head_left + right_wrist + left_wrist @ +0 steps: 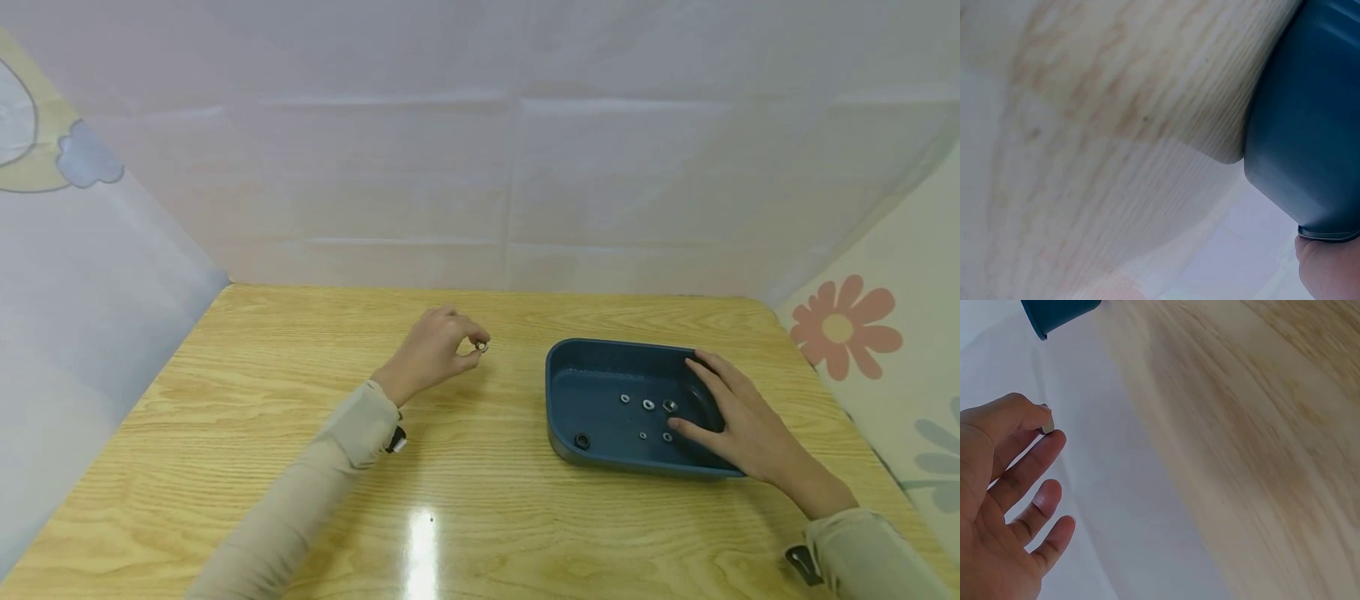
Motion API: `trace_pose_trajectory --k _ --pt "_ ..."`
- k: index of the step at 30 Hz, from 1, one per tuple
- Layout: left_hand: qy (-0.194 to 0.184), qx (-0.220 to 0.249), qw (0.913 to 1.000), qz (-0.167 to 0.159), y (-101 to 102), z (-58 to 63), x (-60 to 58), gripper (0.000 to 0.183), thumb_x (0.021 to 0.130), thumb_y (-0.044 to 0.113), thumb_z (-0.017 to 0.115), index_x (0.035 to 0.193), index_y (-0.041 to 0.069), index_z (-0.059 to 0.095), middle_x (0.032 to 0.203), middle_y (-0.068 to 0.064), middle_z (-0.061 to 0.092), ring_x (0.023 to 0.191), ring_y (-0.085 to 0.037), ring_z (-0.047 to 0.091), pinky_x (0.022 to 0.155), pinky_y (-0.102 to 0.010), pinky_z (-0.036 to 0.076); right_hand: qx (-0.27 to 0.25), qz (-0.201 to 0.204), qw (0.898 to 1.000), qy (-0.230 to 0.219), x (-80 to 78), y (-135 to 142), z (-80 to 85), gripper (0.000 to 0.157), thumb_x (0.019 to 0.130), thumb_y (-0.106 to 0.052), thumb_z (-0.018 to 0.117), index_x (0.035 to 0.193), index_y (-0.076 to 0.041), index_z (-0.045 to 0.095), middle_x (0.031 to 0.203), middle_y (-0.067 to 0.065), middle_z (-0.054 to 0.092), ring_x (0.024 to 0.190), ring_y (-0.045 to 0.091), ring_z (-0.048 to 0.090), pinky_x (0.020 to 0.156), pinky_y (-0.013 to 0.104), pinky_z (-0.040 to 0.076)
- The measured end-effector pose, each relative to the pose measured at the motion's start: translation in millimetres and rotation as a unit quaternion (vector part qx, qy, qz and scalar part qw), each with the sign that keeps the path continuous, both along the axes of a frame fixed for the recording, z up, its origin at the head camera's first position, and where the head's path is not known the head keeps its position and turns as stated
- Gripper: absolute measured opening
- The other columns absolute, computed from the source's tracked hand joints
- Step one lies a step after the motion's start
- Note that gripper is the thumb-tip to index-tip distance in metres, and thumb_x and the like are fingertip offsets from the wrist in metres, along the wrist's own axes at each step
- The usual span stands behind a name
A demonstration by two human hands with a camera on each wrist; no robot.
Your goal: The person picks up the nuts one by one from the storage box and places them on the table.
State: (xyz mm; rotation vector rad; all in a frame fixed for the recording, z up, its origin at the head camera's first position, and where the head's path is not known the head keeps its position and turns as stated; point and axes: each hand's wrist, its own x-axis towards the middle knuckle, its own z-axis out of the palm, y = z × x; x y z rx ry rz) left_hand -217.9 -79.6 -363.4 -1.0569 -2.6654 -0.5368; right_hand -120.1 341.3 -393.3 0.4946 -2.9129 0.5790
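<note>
Blue tray on a wood-grain table; places below taken from the tray, as the person sees it.

Left of the tray, well apart from it: left hand, raised above the table. Thumb and forefinger nearly closed, pinching a small silvery metal piece at their tips; the other fingers hang loosely bent, apart from it. Exact shape of the piece too small to make out.

At the tray's right end: right hand, spread wide, thumb well apart from the fingers. Fingers lie at the far right rim, thumb reaches in over the floor. No metal piece seen in its grasp. By the wrist view, part of this hand meets the rim.

Inside the tray: dark nut in the near left corner. Right of the tray's middle, a loose scatter: silvery hex nut just beside the right thumb, plus four small pale rings of differing sizes.

Behind the tray, a pale creased sheet. Right of it, a red flower print.
</note>
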Motion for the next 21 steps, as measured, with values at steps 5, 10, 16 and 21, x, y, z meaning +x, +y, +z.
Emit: trace_pose_trajectory --k 5,10,16,21 --pt "-0.009 0.002 0.9999 0.014 -6.5 -3.0 1.3 0.018 0.086 0.013 0.076 0.103 0.013 0.078 0.098 0.003 0.077 0.089 -0.019 0.06 0.085 -0.039 0.05 0.003 -0.003 1.0 0.001 0.7 0.2 -0.5 0.097 0.083 -0.04 0.079 0.155 -0.001 0.028 0.16 0.025 0.022 0.142 0.054 0.024 0.102 0.073 0.027" --pt "-0.016 -0.002 0.9995 0.028 -12.5 -6.0 2.8 0.017 0.086 0.014 0.076 0.103 0.013 0.079 0.097 0.003 0.076 0.086 -0.018 0.056 0.076 -0.035 0.045 0.001 -0.006 1.0 -0.005 2.0 0.7 0.8 0.097 0.083 -0.041 0.079 0.155 -0.001 0.027 0.161 0.024 0.021 0.142 0.054 0.023 0.102 0.074 0.027" --pt "-0.009 -0.011 0.9992 0.037 -19.1 -9.6 3.4 0.018 0.085 0.015 0.077 0.103 0.014 0.079 0.096 0.003 0.077 0.085 -0.019 0.057 0.072 -0.033 0.041 -0.003 -0.001 1.0 -0.003 4.1 0.6 2.1 0.096 0.084 -0.04 0.077 0.155 -0.001 0.027 0.161 0.024 0.02 0.142 0.054 0.022 0.102 0.074 0.026" --pt "-0.004 -0.015 0.9989 0.044 -25.0 -11.1 3.6 0.016 0.085 0.015 0.076 0.102 0.015 0.079 0.094 0.003 0.076 0.084 -0.019 0.058 0.073 -0.034 0.044 -0.005 0.0 1.0 0.003 4.1 -0.4 1.8 0.095 0.084 -0.039 0.078 0.155 -0.001 0.027 0.162 0.023 0.02 0.142 0.054 0.022 0.102 0.074 0.026"
